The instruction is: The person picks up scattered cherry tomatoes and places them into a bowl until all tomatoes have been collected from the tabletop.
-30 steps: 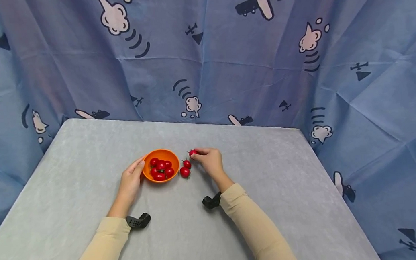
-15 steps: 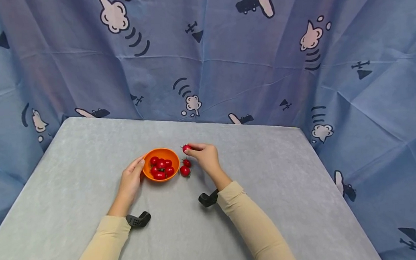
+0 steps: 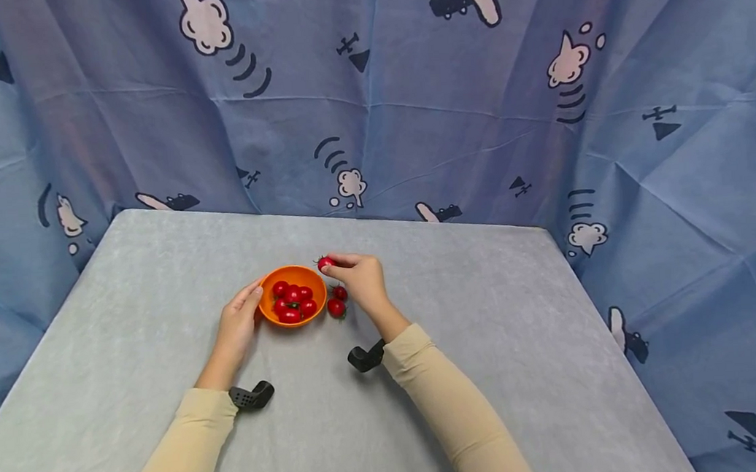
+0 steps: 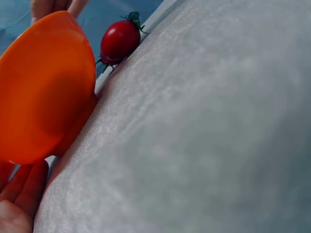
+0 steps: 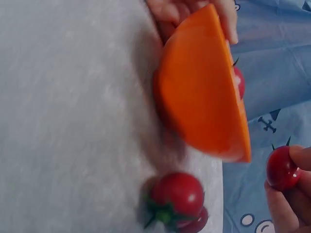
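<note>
An orange bowl [image 3: 267, 315] with several red cherry tomatoes [image 3: 289, 317] in it stands on the table. My left hand [image 3: 237, 320] grips its left rim, thumb over the edge and fingers against the outside. Between thumb and fingers, my right hand [image 3: 363, 279] pinches one cherry tomato [image 5: 282, 168], raised just off the bowl's upper right rim. Two more cherry tomatoes, the nearer one [image 3: 336, 308] larger in view, lie on the table right of the bowl, below the right hand. In the left wrist view the bowl's outer wall [image 4: 46, 92] hides its contents.
A pale grey cloth covers the table [image 3: 490, 330]. Behind it and along its right side hangs a blue curtain [image 3: 369, 105] printed with planes and clouds. A black wrist camera [image 3: 252, 396] sits on the left wrist, another [image 3: 365, 357] on the right.
My right hand has carried the pinched cherry tomato leftward and slightly away, from above the loose tomatoes to beside the bowl's rim. The left hand stays on the bowl.
</note>
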A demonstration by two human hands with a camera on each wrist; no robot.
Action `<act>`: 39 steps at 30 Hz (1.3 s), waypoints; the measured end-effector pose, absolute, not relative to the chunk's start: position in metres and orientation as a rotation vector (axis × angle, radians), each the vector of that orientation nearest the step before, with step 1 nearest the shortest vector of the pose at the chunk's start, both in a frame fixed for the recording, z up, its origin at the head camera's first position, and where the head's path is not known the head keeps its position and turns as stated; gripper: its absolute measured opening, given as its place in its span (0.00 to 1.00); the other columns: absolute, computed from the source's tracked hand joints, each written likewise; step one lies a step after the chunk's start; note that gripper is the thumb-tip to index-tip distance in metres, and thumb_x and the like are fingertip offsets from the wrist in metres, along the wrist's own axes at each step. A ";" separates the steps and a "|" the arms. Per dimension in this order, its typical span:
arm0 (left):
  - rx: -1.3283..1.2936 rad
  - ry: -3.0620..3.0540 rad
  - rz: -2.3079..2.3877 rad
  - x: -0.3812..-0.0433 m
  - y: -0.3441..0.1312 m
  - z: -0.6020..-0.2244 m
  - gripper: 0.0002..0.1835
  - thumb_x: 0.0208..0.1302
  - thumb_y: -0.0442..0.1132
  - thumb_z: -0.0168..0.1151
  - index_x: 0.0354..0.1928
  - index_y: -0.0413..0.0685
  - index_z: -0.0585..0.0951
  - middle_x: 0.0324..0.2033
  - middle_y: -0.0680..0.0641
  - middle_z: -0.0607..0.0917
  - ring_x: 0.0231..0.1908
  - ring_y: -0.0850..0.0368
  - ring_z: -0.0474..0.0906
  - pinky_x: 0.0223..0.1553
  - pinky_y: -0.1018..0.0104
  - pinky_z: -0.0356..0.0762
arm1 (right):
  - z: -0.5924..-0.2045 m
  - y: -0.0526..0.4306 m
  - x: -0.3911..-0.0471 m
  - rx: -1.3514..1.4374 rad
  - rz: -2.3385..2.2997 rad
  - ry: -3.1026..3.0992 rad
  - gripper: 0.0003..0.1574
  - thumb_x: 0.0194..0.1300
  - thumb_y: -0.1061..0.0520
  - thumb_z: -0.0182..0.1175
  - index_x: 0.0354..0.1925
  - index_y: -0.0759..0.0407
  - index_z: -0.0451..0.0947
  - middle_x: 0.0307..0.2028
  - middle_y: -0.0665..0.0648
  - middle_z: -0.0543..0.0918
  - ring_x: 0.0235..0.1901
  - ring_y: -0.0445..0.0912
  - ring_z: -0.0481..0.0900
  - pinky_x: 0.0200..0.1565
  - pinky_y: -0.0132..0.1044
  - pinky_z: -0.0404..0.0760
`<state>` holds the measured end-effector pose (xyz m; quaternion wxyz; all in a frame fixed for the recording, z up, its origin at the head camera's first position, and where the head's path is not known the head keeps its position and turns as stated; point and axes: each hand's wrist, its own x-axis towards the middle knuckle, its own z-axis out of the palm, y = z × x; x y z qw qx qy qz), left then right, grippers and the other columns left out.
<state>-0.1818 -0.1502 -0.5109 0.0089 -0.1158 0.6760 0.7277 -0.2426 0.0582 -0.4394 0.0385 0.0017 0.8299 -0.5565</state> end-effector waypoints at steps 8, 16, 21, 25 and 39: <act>-0.366 2.107 2.276 -0.182 -0.150 -0.512 0.28 0.79 0.49 0.45 0.73 0.42 0.65 0.74 0.44 0.66 0.74 0.54 0.60 0.75 0.59 0.59 | -0.435 0.048 -0.241 -0.047 -1.647 2.533 0.19 0.59 0.53 0.72 0.49 0.54 0.88 0.50 0.57 0.88 0.40 0.46 0.84 0.37 0.31 0.86; -0.355 2.070 2.308 -0.182 -0.150 -0.509 0.27 0.79 0.46 0.45 0.73 0.42 0.66 0.73 0.45 0.67 0.74 0.56 0.61 0.75 0.61 0.59 | -0.436 0.042 -0.242 -0.082 -1.638 2.513 0.18 0.57 0.54 0.73 0.47 0.55 0.88 0.48 0.58 0.89 0.33 0.41 0.76 0.24 0.24 0.72; -0.357 2.101 2.282 -0.182 -0.150 -0.509 0.27 0.79 0.48 0.45 0.73 0.42 0.66 0.73 0.44 0.67 0.74 0.54 0.61 0.75 0.60 0.60 | -0.437 0.038 -0.241 -0.088 -1.630 2.506 0.17 0.56 0.55 0.74 0.46 0.55 0.89 0.45 0.58 0.89 0.24 0.40 0.71 0.21 0.25 0.68; -0.361 2.107 2.270 -0.181 -0.150 -0.509 0.27 0.79 0.47 0.45 0.73 0.43 0.66 0.73 0.45 0.67 0.74 0.54 0.61 0.75 0.61 0.60 | -0.438 0.035 -0.240 -0.085 -1.605 2.500 0.16 0.56 0.55 0.74 0.45 0.53 0.89 0.47 0.57 0.89 0.35 0.41 0.80 0.33 0.27 0.80; -0.341 2.111 2.270 -0.180 -0.150 -0.510 0.28 0.79 0.49 0.45 0.73 0.43 0.65 0.73 0.45 0.67 0.74 0.55 0.60 0.75 0.60 0.60 | -0.442 0.028 -0.242 -0.106 -1.574 2.524 0.16 0.54 0.54 0.75 0.44 0.51 0.90 0.46 0.54 0.90 0.58 0.47 0.81 0.62 0.41 0.80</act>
